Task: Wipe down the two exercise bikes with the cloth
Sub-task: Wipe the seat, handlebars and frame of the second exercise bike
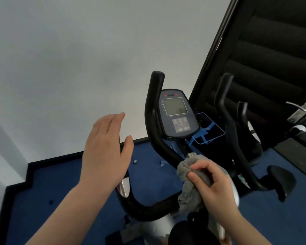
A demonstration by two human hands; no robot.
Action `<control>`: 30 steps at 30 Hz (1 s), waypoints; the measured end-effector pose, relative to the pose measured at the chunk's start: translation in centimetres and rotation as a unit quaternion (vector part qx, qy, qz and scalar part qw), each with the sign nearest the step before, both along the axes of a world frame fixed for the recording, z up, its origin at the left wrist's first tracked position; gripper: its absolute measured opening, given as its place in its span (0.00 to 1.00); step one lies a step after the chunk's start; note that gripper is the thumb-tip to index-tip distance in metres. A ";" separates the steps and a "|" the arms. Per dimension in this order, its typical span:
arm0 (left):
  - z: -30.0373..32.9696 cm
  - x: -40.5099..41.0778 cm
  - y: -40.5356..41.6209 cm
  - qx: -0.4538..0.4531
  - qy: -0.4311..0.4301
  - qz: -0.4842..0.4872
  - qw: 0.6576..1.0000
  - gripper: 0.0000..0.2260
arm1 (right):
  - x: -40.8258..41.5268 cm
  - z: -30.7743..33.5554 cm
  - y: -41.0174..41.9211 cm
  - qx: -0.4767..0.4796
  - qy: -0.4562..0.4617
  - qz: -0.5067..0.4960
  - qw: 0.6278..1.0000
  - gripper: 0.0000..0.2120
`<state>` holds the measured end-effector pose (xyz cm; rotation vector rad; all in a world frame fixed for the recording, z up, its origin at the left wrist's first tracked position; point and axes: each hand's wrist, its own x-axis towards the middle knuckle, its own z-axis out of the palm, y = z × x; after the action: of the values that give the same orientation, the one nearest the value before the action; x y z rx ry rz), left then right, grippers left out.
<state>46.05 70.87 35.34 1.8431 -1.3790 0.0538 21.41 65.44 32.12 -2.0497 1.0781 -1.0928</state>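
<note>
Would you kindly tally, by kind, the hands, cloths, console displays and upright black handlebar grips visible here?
Hands: 2, the left hand open, the right hand on the cloth
Grey cloth: 1
Console display: 1
Upright black handlebar grips: 3
Total: 7

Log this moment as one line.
right hand: grips cloth on handlebar | left hand: open, free | console: untouched

Exercise bike [159,214] on blue floor [64,200]
</note>
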 end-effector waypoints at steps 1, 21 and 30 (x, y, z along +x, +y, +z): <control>0.1 0.0 -0.1 -0.003 0.001 0.007 1.000 0.22 | 0.6 0.3 -0.3 0.001 0.000 0.005 1.000 0.14; -0.9 -1.3 -1.6 -0.006 -0.095 0.099 0.991 0.16 | 9.3 4.6 -6.7 0.058 -0.030 0.142 0.988 0.02; -1.2 -1.4 -1.7 -0.014 -0.086 0.115 0.990 0.13 | -3.0 0.1 -1.8 0.077 0.031 0.143 0.986 0.07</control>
<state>44.64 69.16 34.18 2.0046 -1.2671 0.3561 18.42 63.64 32.18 -2.0468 0.8369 -0.7825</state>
